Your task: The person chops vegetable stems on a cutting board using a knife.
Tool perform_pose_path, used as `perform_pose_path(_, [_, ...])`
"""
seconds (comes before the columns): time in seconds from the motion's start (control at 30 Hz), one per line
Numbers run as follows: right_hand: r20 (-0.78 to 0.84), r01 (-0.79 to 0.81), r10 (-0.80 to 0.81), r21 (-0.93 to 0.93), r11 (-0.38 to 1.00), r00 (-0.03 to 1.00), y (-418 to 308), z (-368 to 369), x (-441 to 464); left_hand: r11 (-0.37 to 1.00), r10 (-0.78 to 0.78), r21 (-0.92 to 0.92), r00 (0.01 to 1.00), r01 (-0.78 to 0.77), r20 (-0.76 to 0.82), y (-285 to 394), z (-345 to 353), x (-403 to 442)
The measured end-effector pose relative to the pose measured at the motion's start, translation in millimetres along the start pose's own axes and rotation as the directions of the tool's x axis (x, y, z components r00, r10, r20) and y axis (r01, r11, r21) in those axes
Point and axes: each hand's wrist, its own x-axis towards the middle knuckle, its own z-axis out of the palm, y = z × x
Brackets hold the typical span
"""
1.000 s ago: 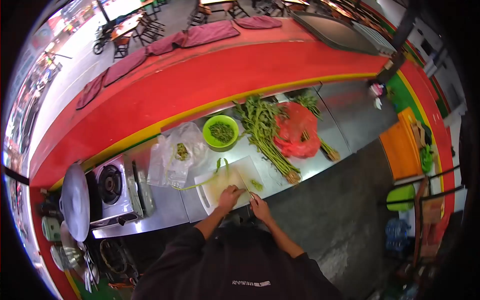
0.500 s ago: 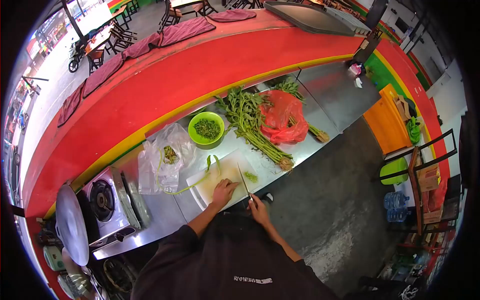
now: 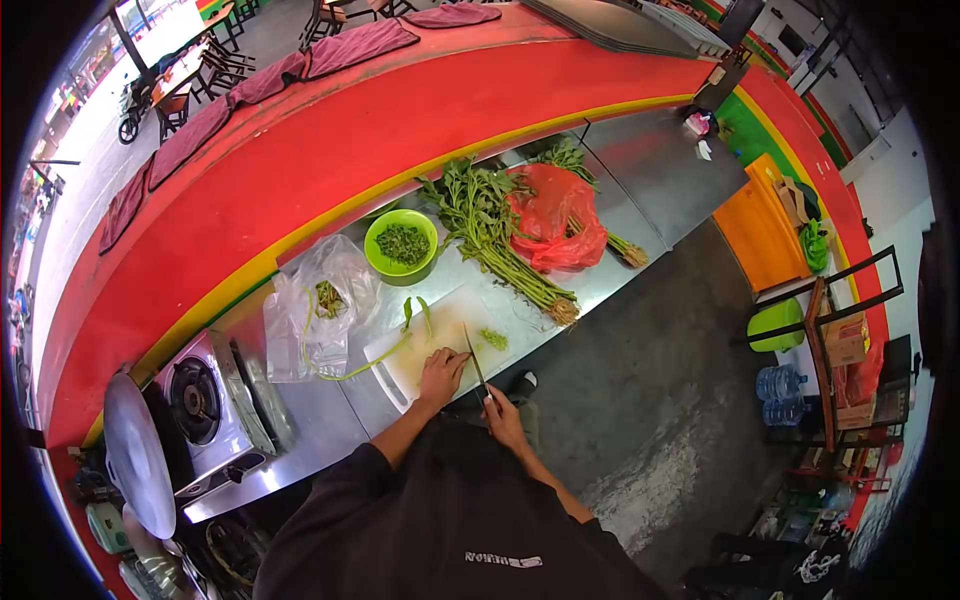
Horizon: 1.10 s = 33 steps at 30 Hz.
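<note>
Steel: counter (image 3: 325, 425) below a red wall (image 3: 430, 110), brightest along its near edge.
Board (image 3: 447, 318): pale, set at a slant at the counter's near side, straight in front of the person.
Knife (image 3: 472, 352): over the board's right part, handle toward the body, tip pointing away and a little to the left.
Right hand (image 3: 506, 416): closed round the knife's handle, off the board on the body side.
Left hand (image 3: 441, 376): on the board, fingers bent and drawn together, tips toward the knife. Whether they pin anything, I cannot tell from here.
Knife to fingers: knife lies just to the right of the left fingertips, long axis running away from the body; touching or barely apart, I can't make out. Right hand sits at the handle, nearer the body; left hand is nearer the cutting length.
Stem (image 3: 352, 376): long, pale green, crossing the board's left edge toward a clear bag (image 3: 355, 262); leaves (image 3: 427, 316) lie on the board.
Chopped bits (image 3: 493, 340): small heap right of the knife, by the board's right edge.
Bowl (image 3: 424, 267): bright green, beyond the board, cut greens (image 3: 403, 244) inside.
Bunch (image 3: 505, 275): leafy tops away, roots near the counter's edge; red bag (image 3: 558, 215) against its right.
Stove (image 3: 215, 370): left end, burner showing.
</note>
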Motion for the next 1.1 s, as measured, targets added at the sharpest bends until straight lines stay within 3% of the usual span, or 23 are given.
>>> perform_pose_path(0.4, [-0.179,-0.012,-0.013,-0.137,0.990,0.984,-12.3,25.7,-6.4,0.997,0.076,-0.020,0.996,-0.075,0.043,-11.9,-0.7,-2.6])
perform_pose_path(0.8, [-0.212,-0.097,0.050,-0.219,0.971,0.976,-21.0,31.3,-0.9,0.995,0.083,-0.056,0.994,-0.079,0.066,-17.9,-3.2,-0.4])
perform_pose_path(0.97, [-0.222,-0.021,-0.045,-0.287,0.958,0.974,-15.2,34.2,12.8,0.997,0.033,-0.078,0.997,-0.027,0.073,-19.3,-2.3,2.3])
perform_pose_path(1.1, [-0.215,-0.044,-0.016,-0.270,0.962,0.977,-21.4,31.9,13.6,0.995,0.051,-0.083,0.998,-0.047,0.043,-18.7,-0.8,3.4])
